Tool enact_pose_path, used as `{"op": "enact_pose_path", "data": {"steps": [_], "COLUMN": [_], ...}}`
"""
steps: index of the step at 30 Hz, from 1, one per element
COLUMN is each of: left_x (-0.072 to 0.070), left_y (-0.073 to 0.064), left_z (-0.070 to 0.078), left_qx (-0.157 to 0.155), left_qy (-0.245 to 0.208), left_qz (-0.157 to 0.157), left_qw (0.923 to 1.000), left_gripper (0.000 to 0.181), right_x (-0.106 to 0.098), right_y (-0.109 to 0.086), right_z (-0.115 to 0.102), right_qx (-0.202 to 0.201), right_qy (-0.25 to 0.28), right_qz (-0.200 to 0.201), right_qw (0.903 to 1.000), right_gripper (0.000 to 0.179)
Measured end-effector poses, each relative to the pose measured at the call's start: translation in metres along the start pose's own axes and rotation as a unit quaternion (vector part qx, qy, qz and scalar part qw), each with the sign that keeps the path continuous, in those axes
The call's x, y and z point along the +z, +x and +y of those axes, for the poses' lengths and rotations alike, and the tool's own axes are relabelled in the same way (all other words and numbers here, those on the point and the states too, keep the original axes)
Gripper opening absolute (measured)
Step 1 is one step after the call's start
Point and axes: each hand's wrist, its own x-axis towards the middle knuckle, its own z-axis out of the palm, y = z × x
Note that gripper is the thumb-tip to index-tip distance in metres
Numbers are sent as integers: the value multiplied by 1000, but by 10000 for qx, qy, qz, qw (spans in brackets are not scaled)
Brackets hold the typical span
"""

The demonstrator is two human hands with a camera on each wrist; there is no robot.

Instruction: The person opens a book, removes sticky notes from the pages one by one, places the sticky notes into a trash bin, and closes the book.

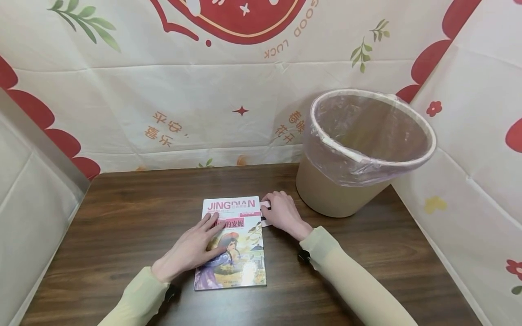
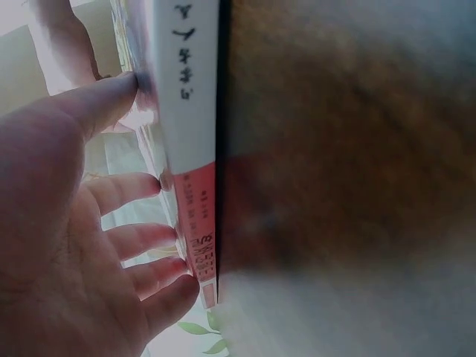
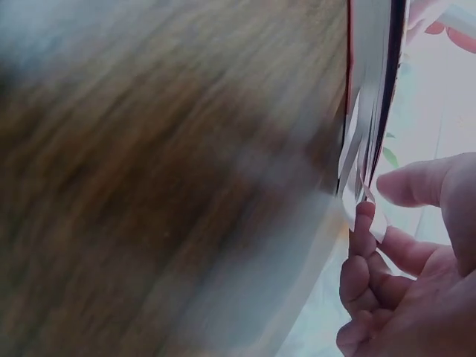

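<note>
The book [image 1: 244, 260] lies closed and face up on the table [image 1: 134, 217], white strips [image 1: 266, 223] jutting from its right edge. The left hand [image 1: 189, 246] rests on the cover with fingers spread, gripping nothing. The right hand [image 1: 283, 213] has its fingers curled about the strips; how firmly the thumb pinches is hard to tell. A sharp tug could tear them, and light pressure on the cover could let the book slide. Beyond stand the lined bin [image 1: 326, 190] and a printed cloth [image 1: 220, 86].

One desk [image 1: 122, 226], one book [image 1: 242, 249], one bin [image 1: 334, 194], two sleeves [image 1: 138, 292] [image 1: 350, 267], two white strip ends [image 1: 265, 204] [image 1: 266, 222] and two bare-hand grips [image 1: 189, 249] [image 1: 284, 213].
</note>
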Motion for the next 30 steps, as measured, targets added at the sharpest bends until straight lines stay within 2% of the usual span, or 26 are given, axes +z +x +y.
{"op": "enact_pose_path", "data": {"steps": [8, 12, 18, 24, 30], "left_x": [-3, -4, -3, -4, -6], "left_y": [-2, 1, 5, 6, 7], "left_z": [5, 8, 13, 16, 19], "left_qx": [85, 120, -21, -181, -201], "left_qy": [-49, -148, -292, -522, -657], "left_qz": [53, 32, -6, 208, 378], "left_qw": [9999, 9998, 9996, 9983, 9969], "left_gripper": [70, 68, 63, 58, 54], "right_x": [-2, -7, -12, -16, -20], "right_y": [3, 3, 3, 6, 8], "right_z": [-2, -2, 0, -1, -5], "right_qx": [314, 311, 297, 347, 250], "right_qy": [660, 893, 1143, 1438, 1564], "right_qz": [50, 127, 191, 116, 33], "right_qw": [9973, 9954, 9928, 9889, 9874], "right_gripper": [16, 16, 15, 14, 15]}}
